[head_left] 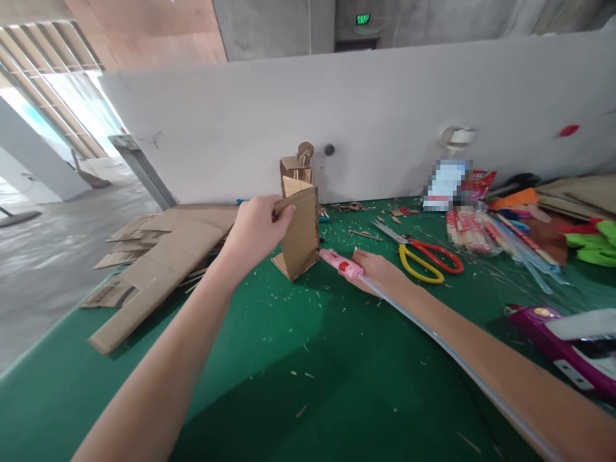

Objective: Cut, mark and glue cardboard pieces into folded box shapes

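My left hand (260,224) pinches the upper left edge of a folded cardboard piece (301,234) standing upright on the green table. Its fingers are closed on the board, partly hidden behind it. In my right hand (378,268) is a small pink hot glue gun (344,263), its tip touching or very near the lower right edge of the cardboard. A long pale strand (433,337) runs from the gun's rear along my right forearm. Behind the folded piece rises another cardboard structure (297,163) with a round disc on top.
Scissors (418,256) with red and yellow handles lie right of my right hand. Flat cardboard pieces (168,256) are stacked at the left. Further right are a phone (446,185), packaged sticks (469,231) and a purple device (558,340). A white partition (231,128) borders the table's back.
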The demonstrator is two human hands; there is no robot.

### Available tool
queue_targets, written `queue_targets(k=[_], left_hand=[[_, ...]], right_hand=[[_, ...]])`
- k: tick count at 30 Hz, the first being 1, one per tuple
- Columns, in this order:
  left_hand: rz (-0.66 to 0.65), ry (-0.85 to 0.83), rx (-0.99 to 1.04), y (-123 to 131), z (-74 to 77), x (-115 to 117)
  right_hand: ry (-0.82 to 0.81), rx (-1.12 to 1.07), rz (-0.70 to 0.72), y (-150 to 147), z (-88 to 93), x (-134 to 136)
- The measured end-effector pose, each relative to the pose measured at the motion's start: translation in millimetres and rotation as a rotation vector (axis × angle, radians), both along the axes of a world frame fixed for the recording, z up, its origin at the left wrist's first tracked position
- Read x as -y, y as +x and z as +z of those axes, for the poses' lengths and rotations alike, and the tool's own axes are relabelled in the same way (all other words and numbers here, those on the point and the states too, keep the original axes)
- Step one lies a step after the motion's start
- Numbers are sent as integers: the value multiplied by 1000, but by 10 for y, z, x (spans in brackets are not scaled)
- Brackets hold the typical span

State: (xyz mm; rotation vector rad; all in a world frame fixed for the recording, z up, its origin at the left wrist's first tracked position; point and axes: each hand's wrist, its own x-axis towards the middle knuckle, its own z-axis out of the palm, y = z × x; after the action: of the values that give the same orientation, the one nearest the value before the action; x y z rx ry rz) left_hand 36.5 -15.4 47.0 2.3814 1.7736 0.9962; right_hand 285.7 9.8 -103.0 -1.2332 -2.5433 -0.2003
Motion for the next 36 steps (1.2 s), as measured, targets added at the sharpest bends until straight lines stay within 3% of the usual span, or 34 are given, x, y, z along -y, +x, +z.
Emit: queue_targets(k=[5, 10, 16, 36], left_hand=[[5, 0, -8, 5, -1, 1], [9, -5, 4, 14, 2, 12], [-11, -19, 27, 11, -8, 5], [-4, -9, 27, 23, -10, 17]], right_hand=[[-63, -3, 0, -15, 96, 50], [-35, 29, 86, 11, 77, 31], [-105, 1, 25, -35, 175, 86], [-187, -5, 74, -57, 343, 157]])
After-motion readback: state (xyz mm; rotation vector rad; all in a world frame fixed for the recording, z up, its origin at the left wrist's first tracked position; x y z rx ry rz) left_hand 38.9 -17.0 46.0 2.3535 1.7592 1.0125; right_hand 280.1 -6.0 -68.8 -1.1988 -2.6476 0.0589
